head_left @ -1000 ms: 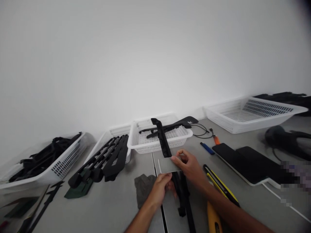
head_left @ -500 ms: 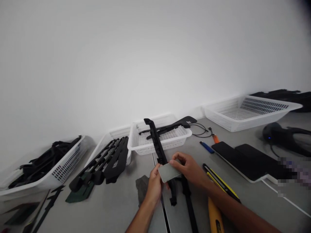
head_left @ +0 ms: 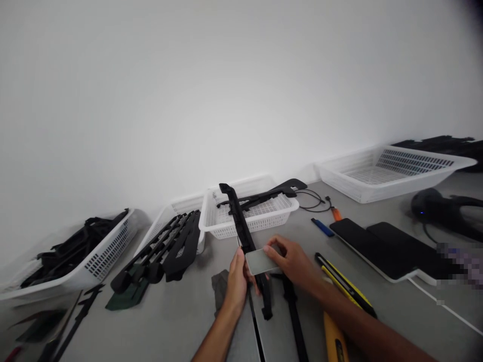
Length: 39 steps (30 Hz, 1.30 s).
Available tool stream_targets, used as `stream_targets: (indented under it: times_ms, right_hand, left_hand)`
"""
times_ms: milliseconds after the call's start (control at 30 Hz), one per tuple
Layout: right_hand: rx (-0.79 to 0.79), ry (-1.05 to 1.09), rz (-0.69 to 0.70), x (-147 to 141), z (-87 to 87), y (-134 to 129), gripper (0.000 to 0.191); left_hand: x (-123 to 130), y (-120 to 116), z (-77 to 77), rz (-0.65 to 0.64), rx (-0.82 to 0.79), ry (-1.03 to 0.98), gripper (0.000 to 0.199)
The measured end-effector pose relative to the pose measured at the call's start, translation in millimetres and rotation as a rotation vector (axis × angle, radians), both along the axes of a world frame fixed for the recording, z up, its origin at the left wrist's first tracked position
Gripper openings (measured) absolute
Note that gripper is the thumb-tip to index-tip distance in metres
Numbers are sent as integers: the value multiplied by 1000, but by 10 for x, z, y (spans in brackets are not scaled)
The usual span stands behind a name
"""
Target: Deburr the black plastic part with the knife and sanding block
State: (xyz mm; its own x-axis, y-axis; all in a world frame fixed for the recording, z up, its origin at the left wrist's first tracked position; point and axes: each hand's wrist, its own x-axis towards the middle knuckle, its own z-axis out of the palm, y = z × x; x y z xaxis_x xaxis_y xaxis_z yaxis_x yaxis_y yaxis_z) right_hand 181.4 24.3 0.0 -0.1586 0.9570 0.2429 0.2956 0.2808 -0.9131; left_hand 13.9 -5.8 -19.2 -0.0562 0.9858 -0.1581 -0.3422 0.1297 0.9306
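My left hand is closed around a long black plastic trim piece, which slants away from me over the table. My right hand pinches the right end of a thin, pale grey-green rectangular plate between thumb and fingers. The plate lies across the trim piece and hides part of it; whether it presses on it I cannot tell. Some left fingertips show behind the trim piece. Under my right wrist lies another long black part, and a grey cloth is beside my left forearm.
White baskets line the wall, one at right; several hold black parts. Right of my arm lie a yellow-black utility knife, a yellow tool, a blue cutter, two dark flat devices and a black scanner-like device.
The view has shifted slightly. My left hand has moved up a little along the trim piece, whose far end has tilted slightly left. The plate remains pinched in my right hand.
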Motion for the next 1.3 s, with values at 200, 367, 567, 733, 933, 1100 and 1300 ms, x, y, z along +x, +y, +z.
stream_targets:
  times_ms: [200, 367, 567, 733, 933, 1100, 1300]
  right_hand:
    - [57, -90, 32, -10, 8, -40, 23]
    - [54, -106, 15, -10, -29, -23, 23]
    - [54, -90, 34, -12, -42, 1, 22]
    - [8, -83, 85, 50, -28, 42, 28]
    - [-31, -95, 238, 29, -7, 15, 28]
    - [-77, -149, 233, 49, -47, 51, 39]
    - [-88, -161, 235, 51, -29, 51, 40]
  left_hand:
    - [-10, 40, -76, 48, -2, 5, 57]
    - [-44, 9, -51, 48, 54, 61, 50]
    - [-49, -47, -31, -61, 103, 263, 61]
    - [-45, -22, -60, -97, 96, 247, 62]
    - [-95, 3, -82, 37, 82, 235, 53]
    - [-126, 42, -195, 132, 0, 233, 51]
    - [-145, 91, -336, 202, -20, 213, 51]
